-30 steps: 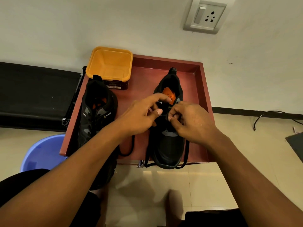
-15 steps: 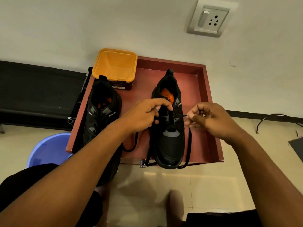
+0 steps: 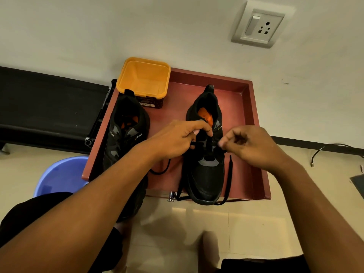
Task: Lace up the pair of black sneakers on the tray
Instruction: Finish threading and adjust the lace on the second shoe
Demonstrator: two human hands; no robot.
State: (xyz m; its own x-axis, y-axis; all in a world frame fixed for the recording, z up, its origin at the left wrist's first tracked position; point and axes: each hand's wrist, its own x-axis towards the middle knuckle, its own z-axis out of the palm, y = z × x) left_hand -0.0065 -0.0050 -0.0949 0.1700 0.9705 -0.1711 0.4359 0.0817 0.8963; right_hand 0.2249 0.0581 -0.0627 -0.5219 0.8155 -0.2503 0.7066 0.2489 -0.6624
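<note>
Two black sneakers with orange insoles stand on a red-brown tray, toes toward me. The right sneaker sits mid-tray with its black lace hanging loose down both sides and past the tray's front edge. My left hand pinches the lace at the sneaker's left eyelets, over the tongue. My right hand is curled at the right eyelets, fingertips pinched at the lace there. The left sneaker lies along the tray's left edge, partly hidden by my left forearm.
An orange tub stands at the tray's back left corner. A blue basin sits on the floor left of the tray, beside a black bench. A wall socket and a floor cable are at right.
My right hand, which had pulled the lace out to the right, has come back in to the sneaker's right eyelets. My left hand stays at the left eyelets.
</note>
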